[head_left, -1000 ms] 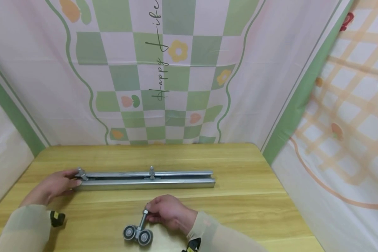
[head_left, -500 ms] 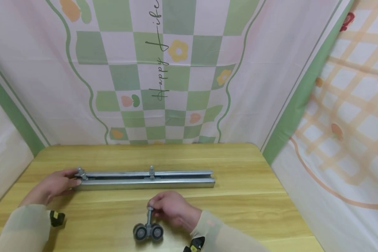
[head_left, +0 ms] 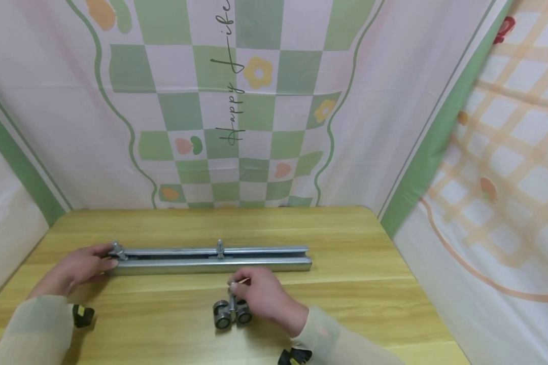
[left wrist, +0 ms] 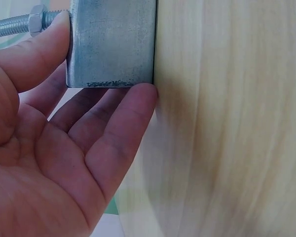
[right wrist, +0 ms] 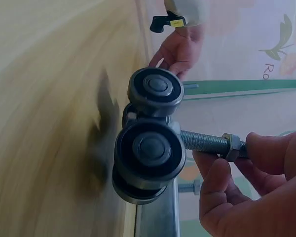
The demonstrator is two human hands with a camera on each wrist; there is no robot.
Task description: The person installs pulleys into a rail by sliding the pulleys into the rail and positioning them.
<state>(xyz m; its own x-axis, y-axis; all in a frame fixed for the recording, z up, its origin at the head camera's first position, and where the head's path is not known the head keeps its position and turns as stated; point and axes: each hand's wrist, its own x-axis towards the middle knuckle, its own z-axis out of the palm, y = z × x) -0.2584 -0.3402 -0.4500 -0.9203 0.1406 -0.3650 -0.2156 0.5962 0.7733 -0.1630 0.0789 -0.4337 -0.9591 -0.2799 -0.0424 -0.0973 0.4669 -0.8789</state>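
Observation:
A steel C-shaped rail (head_left: 187,268) lies lengthwise on the wooden table, its slot facing up. Two threaded bolts stick up from that slot: one bolt (head_left: 117,249) at the left end, another bolt (head_left: 220,248) near the middle. My left hand (head_left: 84,266) holds the rail's left end, thumb by the bolt and fingers against the end, as the left wrist view shows. In front of the rail, my right hand (head_left: 265,296) pinches a roller trolley (right wrist: 150,148) by its threaded bolt (right wrist: 202,141), near the nut (right wrist: 231,147). Its black-faced wheels hang downward, off the table.
The wooden table (head_left: 361,304) extends right of the rail and in front of it. A checked green-and-white curtain (head_left: 255,116) hangs behind the back edge. Another curtain (head_left: 507,203) with an orange plaid hangs at the right.
My right hand has moved rightward and away from me, toward the rail, carrying the roller trolley, which has swung from tilted to nearly upright. The left hand and rail have stayed put.

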